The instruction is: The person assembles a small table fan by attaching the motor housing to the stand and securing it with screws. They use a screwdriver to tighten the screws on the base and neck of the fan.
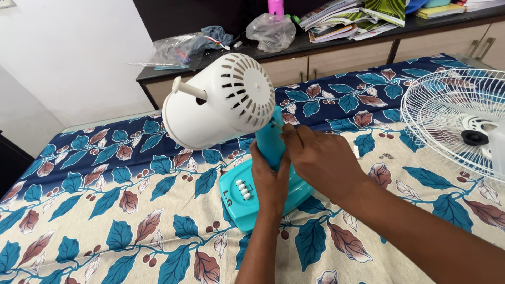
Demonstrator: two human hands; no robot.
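Note:
A table fan without its blade or guards stands on the bed. Its white vented motor housing has a bare shaft pointing up and left. Below it are a turquoise neck and a turquoise base with several white buttons. My left hand is wrapped around the neck from the front. My right hand presses its fingertips against the top of the neck, just under the housing; whether it holds a small tool there is unclear.
A white wire fan guard with a black centre cap lies on the bed at the right. The leaf-patterned bedsheet covers the bed. Behind runs a dark counter with plastic bags, books and a pink bottle.

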